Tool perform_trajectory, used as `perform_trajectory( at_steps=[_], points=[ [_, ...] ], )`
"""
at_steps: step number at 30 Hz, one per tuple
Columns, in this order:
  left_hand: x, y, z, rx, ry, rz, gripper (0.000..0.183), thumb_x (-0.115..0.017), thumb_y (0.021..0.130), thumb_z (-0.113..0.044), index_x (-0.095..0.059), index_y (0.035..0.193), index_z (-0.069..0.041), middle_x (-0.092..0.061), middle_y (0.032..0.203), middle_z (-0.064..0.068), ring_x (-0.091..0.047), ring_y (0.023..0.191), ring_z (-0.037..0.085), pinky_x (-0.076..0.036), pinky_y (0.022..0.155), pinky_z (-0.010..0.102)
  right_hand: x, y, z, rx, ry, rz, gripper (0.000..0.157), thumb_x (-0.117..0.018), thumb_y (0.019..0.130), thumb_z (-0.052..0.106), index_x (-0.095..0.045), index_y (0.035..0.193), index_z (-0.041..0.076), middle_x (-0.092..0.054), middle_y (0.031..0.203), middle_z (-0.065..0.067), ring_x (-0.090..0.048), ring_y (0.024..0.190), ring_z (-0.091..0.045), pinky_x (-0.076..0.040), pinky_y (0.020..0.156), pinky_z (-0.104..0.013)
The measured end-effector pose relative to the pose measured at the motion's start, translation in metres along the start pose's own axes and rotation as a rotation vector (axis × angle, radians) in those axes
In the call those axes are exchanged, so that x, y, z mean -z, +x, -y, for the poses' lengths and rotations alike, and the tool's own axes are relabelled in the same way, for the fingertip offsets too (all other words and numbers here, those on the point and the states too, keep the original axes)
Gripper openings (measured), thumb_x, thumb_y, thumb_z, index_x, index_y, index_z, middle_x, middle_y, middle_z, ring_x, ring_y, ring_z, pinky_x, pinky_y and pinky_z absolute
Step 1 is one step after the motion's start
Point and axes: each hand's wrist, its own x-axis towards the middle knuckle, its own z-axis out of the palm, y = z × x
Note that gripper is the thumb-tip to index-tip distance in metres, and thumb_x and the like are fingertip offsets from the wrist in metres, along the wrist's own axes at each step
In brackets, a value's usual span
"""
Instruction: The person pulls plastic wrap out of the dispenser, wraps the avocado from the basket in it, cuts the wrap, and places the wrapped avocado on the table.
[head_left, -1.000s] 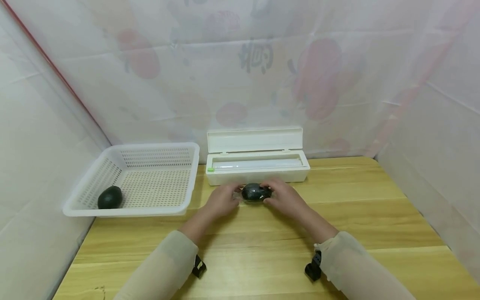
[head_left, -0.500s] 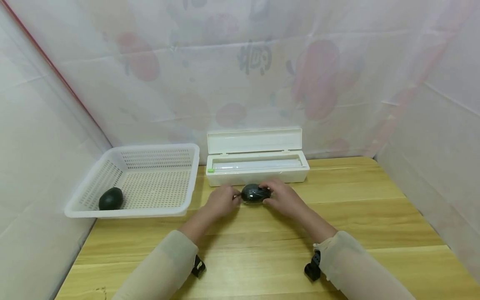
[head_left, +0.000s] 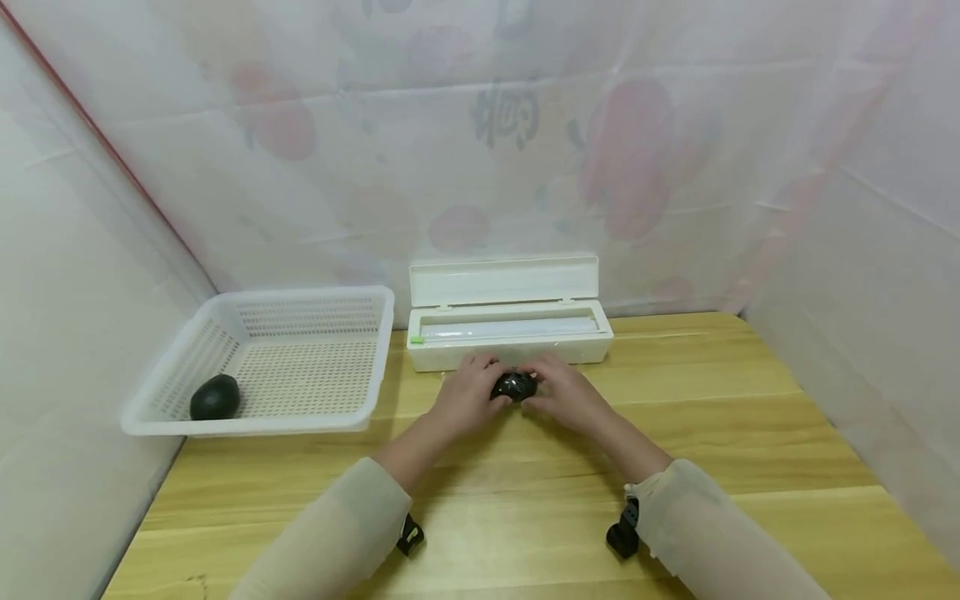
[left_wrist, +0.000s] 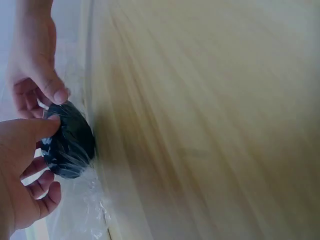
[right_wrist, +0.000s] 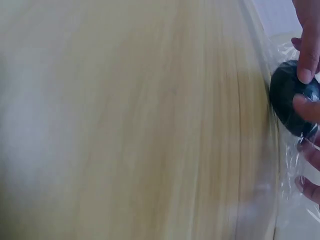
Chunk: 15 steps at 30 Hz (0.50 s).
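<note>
In the head view, a dark green avocado (head_left: 514, 385) in clear cling film lies on the table just in front of an open cling film box (head_left: 510, 354). My left hand (head_left: 468, 393) grips its left end, the thumb (left_wrist: 46, 127) laid over the skin in the left wrist view. From the other side my right hand (head_left: 564, 395) holds the right end between thumb and fingers. Loose film (left_wrist: 92, 200) spreads out beside the avocado in the left wrist view. The hands partly cover both its ends.
A white perforated basket (head_left: 378, 367) stands to the left, with another avocado (head_left: 215, 397) in its near left corner. The box's lid (head_left: 504, 282) stands up at the back, and a film roll (head_left: 517, 328) lies inside. Printed sheeting (head_left: 360, 167) hangs behind the wooden table (head_left: 525, 517).
My left hand has let go of the film at the avocado's left end and moved right, onto the avocado itself. My right hand stays at the right end.
</note>
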Motion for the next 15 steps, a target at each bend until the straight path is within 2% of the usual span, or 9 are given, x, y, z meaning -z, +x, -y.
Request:
perform_trajectory(
  at_steps=[2,4,7,9,11,15],
  points=[
    [-0.0017,0.0007,0.0003,0.031,0.0,-0.005,0.043,-0.072,0.09,-0.036,-0.062,0.129,-0.02,-0.058,0.127,0.0,-0.052,0.113,0.022,-0.054,0.087,0.04,0.0014,-0.0008,-0.0042,0.003,0.019,-0.028,0.04,-0.08,0.083,0.024,-0.066,0.12,0.016,-0.058,0.126,-0.002,-0.057,0.116,-0.026,-0.05,0.096,-0.047],
    [-0.0025,0.0014,0.0009,0.046,-0.003,-0.009,0.043,-0.072,0.09,-0.036,-0.062,0.129,-0.021,-0.058,0.128,0.0,-0.052,0.113,0.022,-0.054,0.086,0.041,0.0038,-0.0026,-0.0082,0.04,0.009,-0.089,0.034,-0.082,0.081,0.024,-0.07,0.112,0.014,-0.057,0.122,-0.003,-0.054,0.116,-0.027,-0.049,0.095,-0.048],
    [-0.0024,0.0022,0.001,0.058,-0.024,-0.002,0.043,-0.072,0.09,-0.036,-0.062,0.129,-0.02,-0.058,0.129,0.001,-0.051,0.113,0.023,-0.054,0.085,0.042,0.0073,-0.0047,-0.0111,0.142,-0.073,-0.152,0.027,-0.084,0.076,0.016,-0.072,0.099,0.01,-0.06,0.107,-0.006,-0.054,0.104,-0.027,-0.048,0.089,-0.046],
    [-0.0021,0.0025,0.0011,0.064,-0.031,0.003,0.043,-0.072,0.09,-0.035,-0.062,0.129,-0.021,-0.057,0.13,0.001,-0.051,0.114,0.023,-0.054,0.085,0.042,0.008,-0.005,-0.0106,0.163,-0.13,-0.14,0.025,-0.082,0.075,0.013,-0.07,0.097,0.01,-0.062,0.098,-0.006,-0.056,0.096,-0.025,-0.048,0.083,-0.043],
    [-0.0012,0.0027,0.0004,0.068,-0.034,0.0,0.043,-0.072,0.09,-0.035,-0.062,0.129,-0.02,-0.057,0.13,0.002,-0.051,0.114,0.023,-0.053,0.085,0.042,0.008,-0.0043,-0.009,0.101,-0.138,-0.088,0.028,-0.079,0.077,0.013,-0.068,0.103,0.012,-0.065,0.095,-0.004,-0.059,0.089,-0.022,-0.05,0.079,-0.04],
    [-0.0006,0.0031,-0.0018,0.048,-0.027,-0.009,0.042,-0.073,0.089,-0.032,-0.063,0.127,-0.019,-0.059,0.126,0.001,-0.052,0.114,0.025,-0.053,0.087,0.042,0.0064,0.0003,-0.0095,-0.104,-0.057,0.027,0.036,-0.069,0.083,0.01,-0.063,0.118,0.011,-0.066,0.095,-0.003,-0.061,0.087,-0.019,-0.051,0.075,-0.038]
  ],
)
